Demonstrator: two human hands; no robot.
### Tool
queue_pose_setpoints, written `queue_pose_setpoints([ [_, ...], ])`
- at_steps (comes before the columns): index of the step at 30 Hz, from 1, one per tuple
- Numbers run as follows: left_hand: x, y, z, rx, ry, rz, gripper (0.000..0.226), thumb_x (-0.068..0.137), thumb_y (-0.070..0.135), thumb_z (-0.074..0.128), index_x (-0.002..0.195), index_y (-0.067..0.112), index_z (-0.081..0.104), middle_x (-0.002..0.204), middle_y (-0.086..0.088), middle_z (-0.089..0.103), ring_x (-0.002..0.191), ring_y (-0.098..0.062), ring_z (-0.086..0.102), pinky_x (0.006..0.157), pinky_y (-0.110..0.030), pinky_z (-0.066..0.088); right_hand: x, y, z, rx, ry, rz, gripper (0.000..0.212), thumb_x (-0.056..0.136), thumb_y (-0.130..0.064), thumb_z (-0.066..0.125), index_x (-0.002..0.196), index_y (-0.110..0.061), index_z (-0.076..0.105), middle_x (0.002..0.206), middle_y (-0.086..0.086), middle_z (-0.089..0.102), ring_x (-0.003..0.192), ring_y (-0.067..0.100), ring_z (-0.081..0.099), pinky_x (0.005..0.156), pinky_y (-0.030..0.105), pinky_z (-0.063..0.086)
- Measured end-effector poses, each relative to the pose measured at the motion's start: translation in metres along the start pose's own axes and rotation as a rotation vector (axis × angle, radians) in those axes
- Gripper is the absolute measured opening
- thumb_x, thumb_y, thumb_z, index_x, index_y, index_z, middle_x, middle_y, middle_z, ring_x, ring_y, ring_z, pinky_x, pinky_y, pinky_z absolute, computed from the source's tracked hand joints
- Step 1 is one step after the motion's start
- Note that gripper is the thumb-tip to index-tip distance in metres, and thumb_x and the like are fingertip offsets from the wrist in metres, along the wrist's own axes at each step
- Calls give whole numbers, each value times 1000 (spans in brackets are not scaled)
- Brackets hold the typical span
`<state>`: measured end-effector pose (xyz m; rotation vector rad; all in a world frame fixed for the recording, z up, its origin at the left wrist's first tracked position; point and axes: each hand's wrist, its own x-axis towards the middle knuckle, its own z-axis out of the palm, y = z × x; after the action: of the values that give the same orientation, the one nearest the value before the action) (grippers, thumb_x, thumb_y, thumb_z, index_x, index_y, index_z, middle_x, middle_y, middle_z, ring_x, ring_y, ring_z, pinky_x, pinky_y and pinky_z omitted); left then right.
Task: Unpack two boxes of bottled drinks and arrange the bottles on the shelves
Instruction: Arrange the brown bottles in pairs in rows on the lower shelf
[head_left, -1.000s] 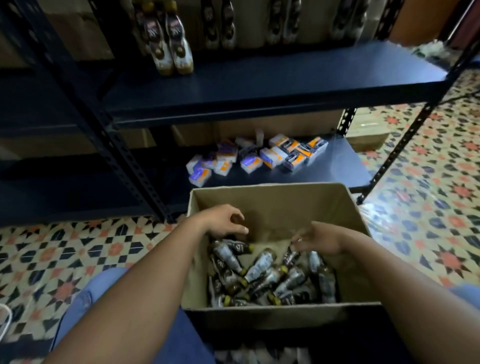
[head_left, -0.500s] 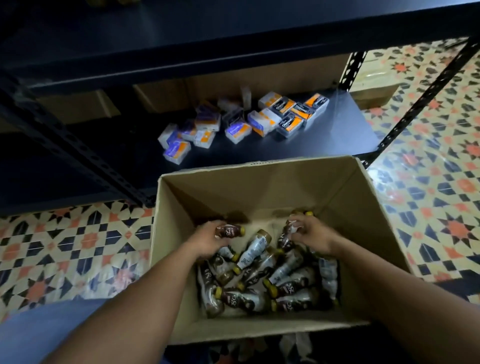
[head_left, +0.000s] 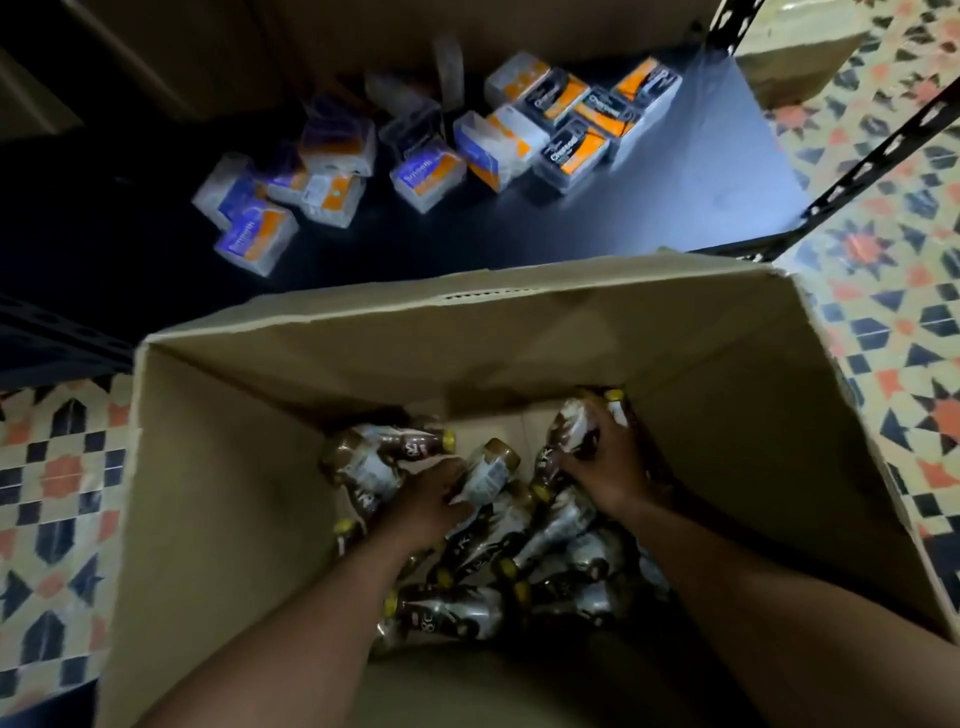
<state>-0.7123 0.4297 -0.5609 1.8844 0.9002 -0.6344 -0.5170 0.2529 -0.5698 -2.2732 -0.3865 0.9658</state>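
Floor tiles (head_left: 57, 478) at far left, then the cardboard box (head_left: 218, 467), open-topped, set in front of the dark lower shelf (head_left: 701, 197) with its scatter of small packets (head_left: 415, 171). Inside, toward the left: left grip (head_left: 431, 499) curled round a white-labelled bottle (head_left: 488, 473) with a brown cap, fingers wrapped about its body, a neighbouring bottle (head_left: 379, 452) lying just beside it on the left. Below and between the two forearms: heap of bottles (head_left: 545, 571), lying every which way on the box bottom, touching and overlapping (caps mostly yellow, labels too blurred to read). Further right: right grip (head_left: 608, 467) closed over a second bottle (head_left: 569, 431) near the box's back corner, a yellow-capped one just behind.

Judged as the picking step, with plenty left in the box and no stocked shelf in view. To do it well: take hold at the body rather than the cap, lift straight up clear of the neighbours so as not to drag the heap, and keep each wrist inside the box walls. Raise both together only with firm holds; otherwise one at a time. Mind the slanted metal post (head_left: 878, 156) at right when swinging toward the shelves.
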Motion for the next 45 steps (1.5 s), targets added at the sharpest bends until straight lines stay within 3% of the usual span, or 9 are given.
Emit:
queue_pose_setpoints([
  [5,16,-8,10,43,42,-24,80,76,51,78,147,39,43,138,12,61,123,-15,60,99,-40,51,6,-2,21,173,23,99,109,86,-19,83,162,-35,7,166,0,30,147,24,37,110,34,41],
  [9,19,-17,15,-49,91,-12,77,66,68,63,138,52,39,135,16,62,118,-11,62,97,-42,54,9,-3,34,213,116,181,109,90,-14,79,163,-32,1,165,4,32,142,28,44,93,26,39],
  [17,0,12,-7,-226,215,62,56,87,34,77,135,45,51,125,15,61,113,-6,58,84,-22,49,-3,-17,15,271,41,110,107,92,-13,75,162,-42,-1,170,-5,19,150,23,33,110,33,41],
  [22,-25,33,-35,-263,315,137,60,85,32,80,136,42,51,116,8,66,110,-8,63,92,-40,57,-20,-38,-11,310,27,122,87,94,-23,73,163,-32,20,158,0,40,138,24,47,110,34,42],
  [27,-62,58,-60,-208,465,175,69,76,33,87,137,31,56,106,14,64,102,-10,63,79,-31,58,-51,-64,-41,427,-120,69,82,95,-31,73,161,-33,24,151,-1,45,117,22,64,93,43,59],
  [31,-97,77,-74,-195,601,225,67,67,37,91,127,29,64,99,11,64,95,-11,63,81,-27,52,-80,-86,-58,403,-111,25,62,95,-34,73,150,-27,47,144,-3,54,103,23,70,68,36,61],
  [36,-157,99,-94,-196,772,351,64,60,32,93,115,38,62,103,9,65,94,-11,63,83,-23,49,-124,-120,-93,152,21,-183,47,76,-27,90,119,-33,70,101,-5,72,66,14,68,63,33,58],
  [41,-217,113,-115,-276,837,501,64,65,27,94,111,45,54,104,13,63,96,-13,63,80,-20,50,-175,-168,-139,-31,186,-366,39,59,-47,96,84,-31,70,87,-11,71,82,10,65,76,34,53],
  [45,-265,123,-140,-316,889,584,69,69,28,94,124,37,54,110,14,61,95,-5,65,78,-15,53,-217,-211,-163,-162,207,-573,42,65,-43,95,99,-37,70,95,-10,60,82,3,58,63,16,39],
])
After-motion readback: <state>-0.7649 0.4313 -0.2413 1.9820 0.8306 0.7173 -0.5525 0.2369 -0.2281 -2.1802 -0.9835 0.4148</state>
